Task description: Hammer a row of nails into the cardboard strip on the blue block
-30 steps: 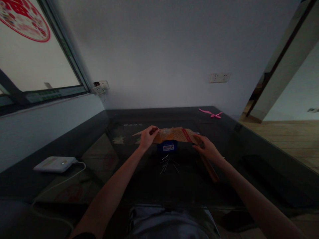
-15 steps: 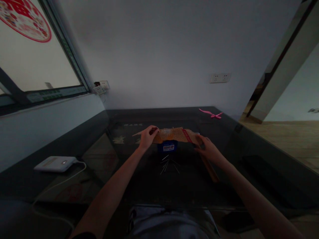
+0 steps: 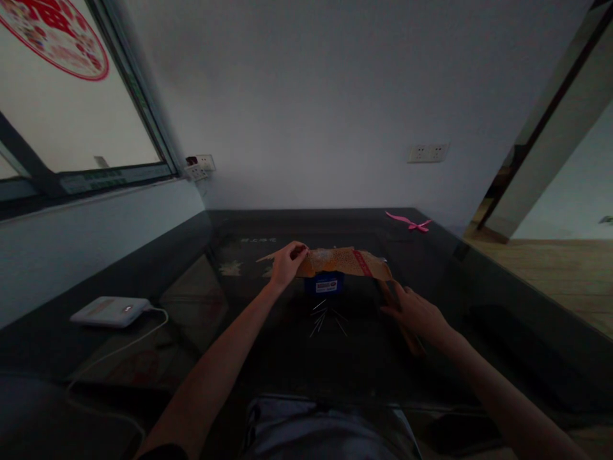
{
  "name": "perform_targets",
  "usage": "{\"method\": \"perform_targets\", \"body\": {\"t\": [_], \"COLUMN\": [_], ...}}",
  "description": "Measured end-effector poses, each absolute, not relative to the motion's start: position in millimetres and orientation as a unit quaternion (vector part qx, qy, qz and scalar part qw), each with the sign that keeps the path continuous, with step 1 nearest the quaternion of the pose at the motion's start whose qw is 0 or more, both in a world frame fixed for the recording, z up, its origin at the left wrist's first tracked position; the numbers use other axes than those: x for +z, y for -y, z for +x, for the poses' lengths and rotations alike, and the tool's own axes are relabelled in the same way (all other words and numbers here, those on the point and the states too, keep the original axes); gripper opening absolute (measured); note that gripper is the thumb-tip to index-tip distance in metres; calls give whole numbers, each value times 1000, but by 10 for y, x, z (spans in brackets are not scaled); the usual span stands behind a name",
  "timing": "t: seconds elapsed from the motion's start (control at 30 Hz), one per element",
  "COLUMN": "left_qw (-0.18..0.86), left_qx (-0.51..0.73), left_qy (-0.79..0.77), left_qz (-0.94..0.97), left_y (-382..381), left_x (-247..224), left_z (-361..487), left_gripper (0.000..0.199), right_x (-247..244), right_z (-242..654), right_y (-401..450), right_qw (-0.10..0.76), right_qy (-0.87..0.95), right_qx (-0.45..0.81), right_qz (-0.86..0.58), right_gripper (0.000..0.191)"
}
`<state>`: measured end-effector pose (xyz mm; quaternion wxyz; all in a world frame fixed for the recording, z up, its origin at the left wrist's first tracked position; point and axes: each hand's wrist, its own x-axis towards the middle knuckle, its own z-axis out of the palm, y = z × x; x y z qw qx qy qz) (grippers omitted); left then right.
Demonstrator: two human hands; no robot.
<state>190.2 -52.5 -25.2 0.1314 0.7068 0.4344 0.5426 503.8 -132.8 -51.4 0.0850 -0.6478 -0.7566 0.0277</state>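
Observation:
My left hand pinches the left part of a flat, tan patterned board with a red stripe. The board lies across the top of a blue box with a white label. My right hand is over a wooden handle right of the box, thumb and fingers apart. Whether it touches the handle I cannot tell; the handle's far end is partly hidden by the board. Several thin silver nails lie loose in front of the box.
A white power bank with a cable lies left on the dark glossy table. A pink ribbon is at the back right. A long black object lies on the right. The wall rises behind the table.
My right hand has let go of the board's right end and moved down and right, over the wooden handle. My left hand stays on the board. The view has shifted slightly.

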Motion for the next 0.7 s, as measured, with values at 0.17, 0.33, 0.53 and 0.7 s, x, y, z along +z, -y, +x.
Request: {"method": "perform_targets", "body": {"t": [0.17,0.33,0.53,0.7], "left_qw": [131,139,131,127], "left_qx": [552,558,559,556], "left_qy": [-438,-438,-448,-450], "left_qz": [698,691,686,687], "left_y": [494,433,420,408], "left_x": [-212,-197,-204,-227], "left_z": [1904,1911,1904,1886], "left_gripper": [11,12,10,9], "right_x": [-593,-585,-580,-682], "right_z": [5042,5093,5268,5478], "right_y": [1277,1192,1115,1008], "right_qw": [55,42,34,30], "right_qy": [757,757,736,766], "right_qx": [57,54,27,28], "right_qz": [-648,-650,-676,-642], "right_gripper": [59,55,51,57]}}
